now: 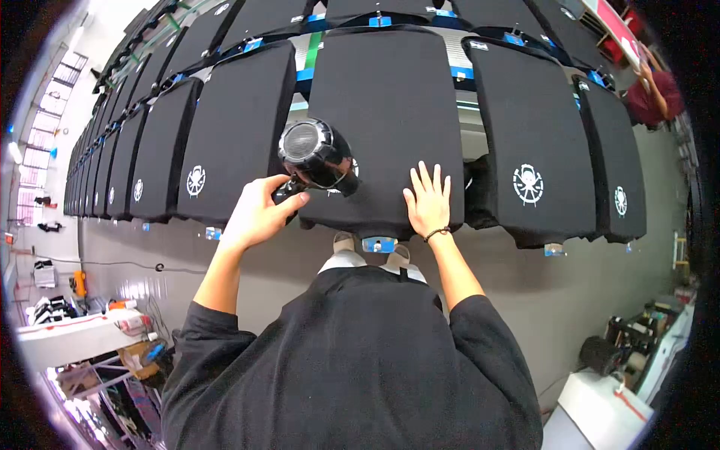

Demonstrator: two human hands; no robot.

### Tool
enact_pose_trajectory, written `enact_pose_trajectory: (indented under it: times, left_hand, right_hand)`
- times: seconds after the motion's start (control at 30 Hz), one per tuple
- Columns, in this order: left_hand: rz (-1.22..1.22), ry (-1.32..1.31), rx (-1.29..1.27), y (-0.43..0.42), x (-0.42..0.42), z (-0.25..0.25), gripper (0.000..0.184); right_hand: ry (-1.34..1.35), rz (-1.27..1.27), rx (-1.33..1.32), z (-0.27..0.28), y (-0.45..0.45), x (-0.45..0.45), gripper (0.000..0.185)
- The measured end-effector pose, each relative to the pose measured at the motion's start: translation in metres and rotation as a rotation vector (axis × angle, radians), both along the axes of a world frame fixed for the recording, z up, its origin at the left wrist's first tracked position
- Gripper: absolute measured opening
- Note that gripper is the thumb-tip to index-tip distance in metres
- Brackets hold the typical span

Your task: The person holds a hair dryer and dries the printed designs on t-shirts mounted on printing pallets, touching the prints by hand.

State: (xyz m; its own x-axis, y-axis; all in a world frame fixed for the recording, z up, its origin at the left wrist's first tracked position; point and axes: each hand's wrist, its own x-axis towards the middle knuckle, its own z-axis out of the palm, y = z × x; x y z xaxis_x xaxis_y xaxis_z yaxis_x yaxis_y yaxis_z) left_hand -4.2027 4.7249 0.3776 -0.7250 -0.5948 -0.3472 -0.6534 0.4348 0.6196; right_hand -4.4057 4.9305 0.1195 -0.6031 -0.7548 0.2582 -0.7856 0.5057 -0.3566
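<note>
My left hand (260,211) is wrapped round the handle of a black hair dryer (330,159). The dryer hangs over the lower left part of a black T-shirt (384,94) stretched flat on a board. Its round rear grille faces up, and its nozzle points down to the right. A white print on the shirt is mostly hidden behind the dryer. My right hand (430,201) lies flat on the same shirt near its lower right edge, fingers spread, holding nothing. A bracelet circles that wrist.
More boards with black shirts and white round prints (528,185) stand on both sides and behind. Small blue clamps (379,245) show at the board ends. A person in a dark red top (655,96) is at the far right. White carts (596,409) stand on the floor.
</note>
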Motion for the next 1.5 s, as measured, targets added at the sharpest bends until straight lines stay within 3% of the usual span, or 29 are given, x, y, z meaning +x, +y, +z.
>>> enact_pose_trajectory:
  times: [0.1,0.17,0.3,0.77,0.8,0.83,0.97,1.13,1.23,1.37,1.5]
  left_hand:
    - [0.075,0.067,-0.011,-0.003,0.020,-0.006,0.028]
    - [0.156,0.051,-0.043,-0.008,0.028,-0.006,0.036]
    - [0.225,0.072,-0.051,-0.026,0.023,-0.011,0.034]
    - [-0.056,0.076,-0.074,-0.061,-0.041,-0.015,0.043]
    - [-0.109,0.077,-0.244,-0.060,-0.041,-0.020,0.045]
    - [-0.116,0.081,-0.243,-0.060,-0.040,-0.021,0.045]
    - [-0.087,0.055,-0.021,-0.055,-0.033,-0.017,0.049]
    - [-0.089,0.114,-0.247,-0.064,-0.014,-0.024,0.047]
    - [-0.049,0.164,-0.338,-0.076,0.005,-0.028,0.042]
    - [0.020,0.176,-0.222,-0.070,0.038,-0.022,0.037]
    - [0.120,0.152,-0.079,-0.059,0.064,-0.023,0.033]
  right_hand:
    - [0.022,-0.005,0.019,0.000,0.000,0.000,0.051]
    - [0.048,-0.019,0.038,0.002,-0.002,0.001,0.050]
    - [0.061,-0.017,0.039,0.000,-0.002,0.001,0.050]
    - [0.012,-0.042,0.022,0.000,-0.002,0.001,0.046]
    - [-0.001,-0.045,0.021,0.000,-0.003,0.001,0.046]
    - [-0.014,-0.048,0.020,-0.001,-0.003,0.000,0.046]
    - [-0.023,-0.054,0.030,0.000,-0.005,0.000,0.046]
    - [0.022,-0.086,0.063,0.001,-0.021,0.006,0.047]
    - [-0.025,0.071,0.019,0.004,-0.044,0.019,0.053]
    - [0.020,0.300,0.010,0.007,-0.079,0.036,0.053]
    - [0.037,0.253,0.066,0.009,-0.098,0.044,0.058]
